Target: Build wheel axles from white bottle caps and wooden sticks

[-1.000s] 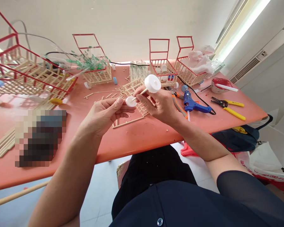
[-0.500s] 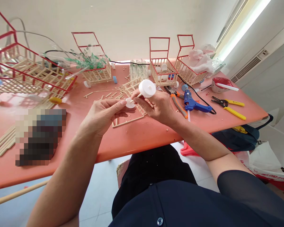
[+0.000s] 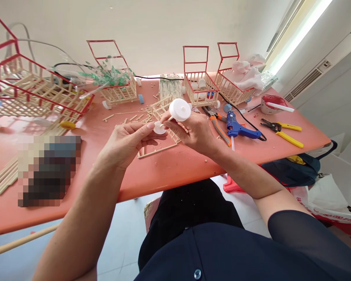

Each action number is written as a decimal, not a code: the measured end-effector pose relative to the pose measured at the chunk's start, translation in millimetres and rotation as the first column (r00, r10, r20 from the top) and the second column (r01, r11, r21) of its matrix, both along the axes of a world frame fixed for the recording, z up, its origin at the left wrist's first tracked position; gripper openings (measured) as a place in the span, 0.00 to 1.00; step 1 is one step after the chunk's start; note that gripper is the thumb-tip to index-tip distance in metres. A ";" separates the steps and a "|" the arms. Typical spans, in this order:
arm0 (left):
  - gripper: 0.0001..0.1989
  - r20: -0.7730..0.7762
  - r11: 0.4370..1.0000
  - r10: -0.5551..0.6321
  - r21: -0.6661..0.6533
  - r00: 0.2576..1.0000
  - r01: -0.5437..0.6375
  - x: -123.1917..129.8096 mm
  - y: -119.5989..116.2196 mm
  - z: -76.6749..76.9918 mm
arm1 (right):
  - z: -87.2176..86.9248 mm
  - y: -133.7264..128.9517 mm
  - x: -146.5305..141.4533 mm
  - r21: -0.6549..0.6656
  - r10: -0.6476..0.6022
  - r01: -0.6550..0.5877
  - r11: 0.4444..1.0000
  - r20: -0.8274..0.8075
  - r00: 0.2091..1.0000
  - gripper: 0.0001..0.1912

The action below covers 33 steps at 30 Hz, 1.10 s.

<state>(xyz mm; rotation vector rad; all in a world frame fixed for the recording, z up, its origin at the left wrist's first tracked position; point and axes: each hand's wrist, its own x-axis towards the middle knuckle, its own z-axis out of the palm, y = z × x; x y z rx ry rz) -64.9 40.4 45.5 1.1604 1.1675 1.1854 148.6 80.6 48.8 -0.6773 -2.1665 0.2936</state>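
Between the thumb and fingers of my left hand is a small white cap, its inner side facing up. My right hand pinches a thin wooden stick whose lower end meets the cap. At the stick's other end sits a larger white round cap, just above my right fingers. Below and behind both hands, a partly built frame of thin sticks lies on the orange table.
Small stick carts with red handles stand along the wall. To the right lie a blue glue gun, orange-handled pliers, yellow-handled pliers and a red-stained cup. A pixelated dark object is at left.
The view has shifted very slightly. Both hands hold the same caps and stick in nearly the same pose.
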 end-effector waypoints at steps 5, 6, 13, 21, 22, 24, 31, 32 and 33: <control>0.22 -0.063 0.998 0.024 0.064 0.998 -0.020 -1.3 0.8 -2.9 | -3.9 2.4 0.5 0.009 -0.002 0.002 1.000 0.011 1.000 0.16; 0.22 -0.072 0.996 0.046 0.075 0.996 -0.041 -0.9 0.8 -2.7 | -4.3 2.5 0.5 0.008 -0.004 0.004 1.000 0.007 1.000 0.15; 0.19 -0.147 0.979 0.149 0.161 0.978 -0.125 0.2 1.7 -2.4 | -2.3 -0.4 -0.6 -0.076 0.030 -0.034 0.997 -0.048 0.998 0.11; 0.15 -0.018 0.969 0.156 0.196 0.988 -0.149 -0.2 -0.2 -1.9 | 4.4 -3.3 -1.7 -0.196 0.248 -0.285 0.938 -0.190 0.950 0.11; 0.14 0.001 0.968 0.161 0.197 0.987 -0.158 -0.3 -0.1 -1.6 | 4.1 -3.0 -2.4 -0.230 0.262 -0.311 0.922 -0.221 0.939 0.10; 0.15 0.033 0.964 0.174 0.198 0.984 -0.177 -0.5 0.8 -1.2 | 2.9 -2.1 -4.2 -0.305 0.291 -0.379 0.874 -0.298 0.909 0.08; 0.22 0.070 0.951 0.170 0.251 0.983 -0.182 2.0 3.1 -1.0 | -1.5 2.4 -10.0 -0.490 0.318 -0.533 0.690 -0.456 0.831 0.21; 0.23 0.075 0.949 0.158 0.264 0.985 -0.172 2.3 3.4 -1.2 | -2.2 3.0 -10.6 -0.490 0.328 -0.555 0.673 -0.474 0.817 0.21; 0.23 0.086 0.946 0.144 0.281 0.986 -0.162 2.5 3.7 -1.6 | -3.0 3.3 -11.2 -0.489 0.334 -0.570 0.661 -0.488 0.806 0.20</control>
